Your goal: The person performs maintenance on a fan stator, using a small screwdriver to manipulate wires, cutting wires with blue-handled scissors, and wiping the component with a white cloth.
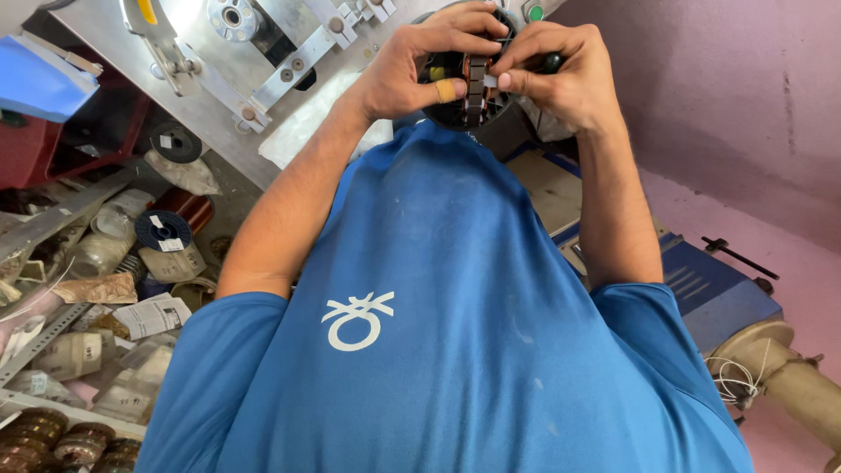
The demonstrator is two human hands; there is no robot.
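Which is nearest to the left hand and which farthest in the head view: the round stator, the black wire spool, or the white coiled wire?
From the left hand:
1. Round stator, gripped in both hands at top centre.
2. Black wire spool, among clutter at left.
3. White coiled wire, lower right beside the beige cylinder.

Dark laminated-metal stator [473, 88] (matt, copper-wound)

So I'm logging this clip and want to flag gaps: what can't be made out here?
- Head view: most of the round stator is covered by the left hand and right hand.
- What the fingertips pinch is too small to tell.
- The metal machine is cut off by the top edge.
- The blue shirt blocks everything below it.
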